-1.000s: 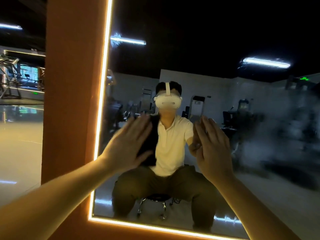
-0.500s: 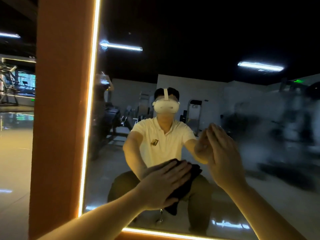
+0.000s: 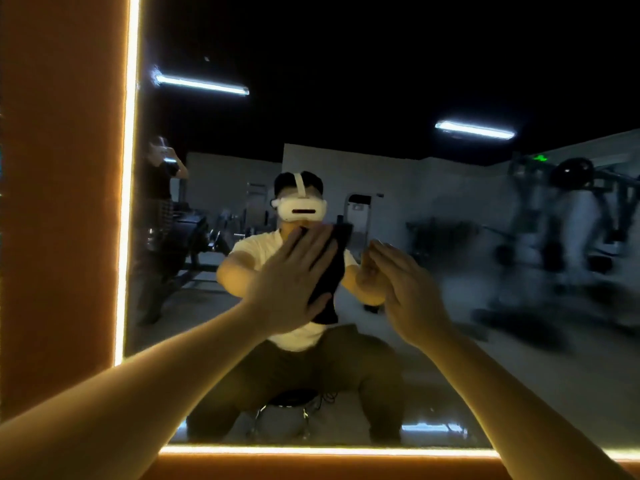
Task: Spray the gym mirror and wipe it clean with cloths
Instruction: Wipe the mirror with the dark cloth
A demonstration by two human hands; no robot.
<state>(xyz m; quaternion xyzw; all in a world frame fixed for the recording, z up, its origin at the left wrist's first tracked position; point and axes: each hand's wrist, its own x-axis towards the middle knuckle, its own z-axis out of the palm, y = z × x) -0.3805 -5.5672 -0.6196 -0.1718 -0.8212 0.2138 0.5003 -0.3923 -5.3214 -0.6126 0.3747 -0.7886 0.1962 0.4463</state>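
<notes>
Upward since a moment ago: left hand (image 3: 291,285) and cloth (image 3: 329,271) climbed the mirror (image 3: 381,81) from lap height to the reflected chin; right hand (image 3: 408,289) barely shifted; two hands, one cloth; both hands' fingers (image 3: 313,245) straight, left pressing cloth to glass; cloth half hidden; mirror's right side hazy.
</notes>
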